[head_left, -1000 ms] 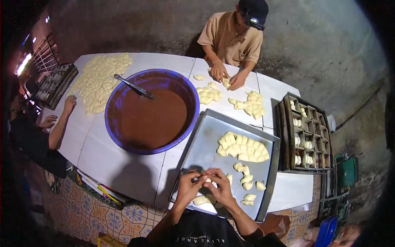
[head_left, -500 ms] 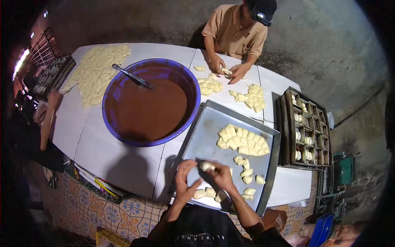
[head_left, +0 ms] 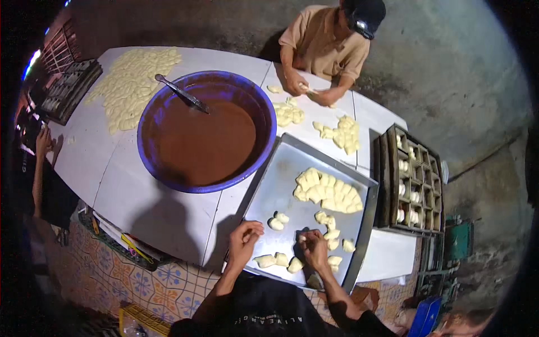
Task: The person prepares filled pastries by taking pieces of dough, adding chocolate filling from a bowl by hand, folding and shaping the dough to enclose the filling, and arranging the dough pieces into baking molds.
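Note:
On a metal tray (head_left: pixel 271 185) in front of me lie pieces of pale dough. A small rolled clump of dough (head_left: pixel 277 221) sits by the tray's left side. My left hand (head_left: pixel 243 242) hovers over the tray's near left edge, fingers loosely bent and nothing visible in them. Farther right, my right hand (head_left: pixel 315 248) is closed low over the tray, with a bit of pale dough (head_left: pixel 302 238) showing at its fingertips. Several cut dough pieces (head_left: pixel 281 259) lie between my hands along the near edge. A larger slab of scored dough (head_left: pixel 328 191) rests behind them.
A blue basin (head_left: pixel 147 163) of brown filling with a spoon (head_left: pixel 185 94) stands left of the tray. Dough pieces (head_left: pixel 132 84) cover the far left of the table. A divided rack (head_left: pixel 412 180) stands at right. Across the table, a person (head_left: pixel 328 45) handles dough; another works at left.
My hands have moved apart, the right one rightward and down to the tray. The dough piece they held between them now lies on the tray. The view has shifted slightly.

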The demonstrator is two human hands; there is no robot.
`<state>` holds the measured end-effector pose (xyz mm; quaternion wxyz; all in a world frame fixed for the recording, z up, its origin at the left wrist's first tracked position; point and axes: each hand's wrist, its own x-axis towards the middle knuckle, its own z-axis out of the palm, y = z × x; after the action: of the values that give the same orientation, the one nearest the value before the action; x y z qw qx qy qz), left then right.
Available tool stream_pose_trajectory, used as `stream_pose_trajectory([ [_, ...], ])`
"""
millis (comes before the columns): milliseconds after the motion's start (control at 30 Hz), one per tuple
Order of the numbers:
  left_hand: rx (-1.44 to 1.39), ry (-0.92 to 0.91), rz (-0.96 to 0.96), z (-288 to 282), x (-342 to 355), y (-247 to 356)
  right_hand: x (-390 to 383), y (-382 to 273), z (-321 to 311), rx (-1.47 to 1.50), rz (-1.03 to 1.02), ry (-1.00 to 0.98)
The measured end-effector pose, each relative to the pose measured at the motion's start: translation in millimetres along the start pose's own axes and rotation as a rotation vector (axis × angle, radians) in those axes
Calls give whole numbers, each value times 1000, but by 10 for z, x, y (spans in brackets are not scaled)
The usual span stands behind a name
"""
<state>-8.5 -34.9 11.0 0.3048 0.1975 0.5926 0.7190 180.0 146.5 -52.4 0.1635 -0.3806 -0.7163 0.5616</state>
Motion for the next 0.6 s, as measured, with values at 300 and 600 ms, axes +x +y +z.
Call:
stream_pose_trajectory([
  [300, 108, 13, 154, 400, -103, 284, -245, -1564, 582, 284, -152, 70],
  [600, -1022, -166, -317, 388, -70, 117, 27, -1554, 643, 4, -672, -245],
])
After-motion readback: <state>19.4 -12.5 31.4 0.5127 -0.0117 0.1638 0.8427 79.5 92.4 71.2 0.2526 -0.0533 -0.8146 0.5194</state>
